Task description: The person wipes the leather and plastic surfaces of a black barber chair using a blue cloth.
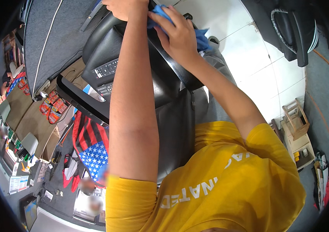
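My right hand holds a blue cloth against the black armrest of a black leather-like chair. One part of the cloth shows between thumb and fingers, another hangs out past the wrist side. My left hand is at the top edge of the view, near the chair's far end. Its fingers are partly cut off, so what it touches is hidden. Two black remote controls lie on the chair's padding, left of my left forearm, which covers their right ends.
A curved black frame stands left of the chair. Beyond it are a wooden table with orange packets and a stars-and-stripes cloth. White floor tiles, another black chair and a wooden stool are at right.
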`<state>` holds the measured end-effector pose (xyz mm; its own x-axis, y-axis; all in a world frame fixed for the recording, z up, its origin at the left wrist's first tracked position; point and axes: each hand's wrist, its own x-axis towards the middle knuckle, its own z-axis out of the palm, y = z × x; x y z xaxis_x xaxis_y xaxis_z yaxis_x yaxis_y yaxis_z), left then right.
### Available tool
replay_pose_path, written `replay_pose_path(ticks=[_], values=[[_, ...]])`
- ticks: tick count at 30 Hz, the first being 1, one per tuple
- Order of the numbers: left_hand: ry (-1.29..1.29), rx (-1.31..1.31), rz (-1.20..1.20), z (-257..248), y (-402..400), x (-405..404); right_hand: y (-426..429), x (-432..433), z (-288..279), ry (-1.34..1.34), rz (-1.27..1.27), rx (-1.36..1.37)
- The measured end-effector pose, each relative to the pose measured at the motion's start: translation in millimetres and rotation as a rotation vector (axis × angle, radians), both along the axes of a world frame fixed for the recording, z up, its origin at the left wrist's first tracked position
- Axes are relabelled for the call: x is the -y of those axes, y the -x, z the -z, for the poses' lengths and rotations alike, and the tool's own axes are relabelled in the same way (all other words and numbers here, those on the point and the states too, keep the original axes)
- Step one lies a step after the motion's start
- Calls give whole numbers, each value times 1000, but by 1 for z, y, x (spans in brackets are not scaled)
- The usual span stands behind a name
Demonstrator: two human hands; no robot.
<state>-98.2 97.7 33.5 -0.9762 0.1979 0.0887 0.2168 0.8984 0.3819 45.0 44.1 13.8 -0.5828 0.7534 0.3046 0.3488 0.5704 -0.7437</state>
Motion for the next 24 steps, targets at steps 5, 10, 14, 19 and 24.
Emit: replay_pose_path(ticks=[5,10,14,19,24], values=[[11,-6,-13,0,6,6,7,-14,-4,388,-16,-374],[39,-29,-18,2,12,18,23,-103,12,941,225,-409],[39,28,15,0,9,12,57,-139,18,718,159,-466],[47,73,35,0,-4,-7,86,-129,55,525,-41,-450],[80,93,-34,-4,-1,2,60,-85,63,592,-69,-436]])
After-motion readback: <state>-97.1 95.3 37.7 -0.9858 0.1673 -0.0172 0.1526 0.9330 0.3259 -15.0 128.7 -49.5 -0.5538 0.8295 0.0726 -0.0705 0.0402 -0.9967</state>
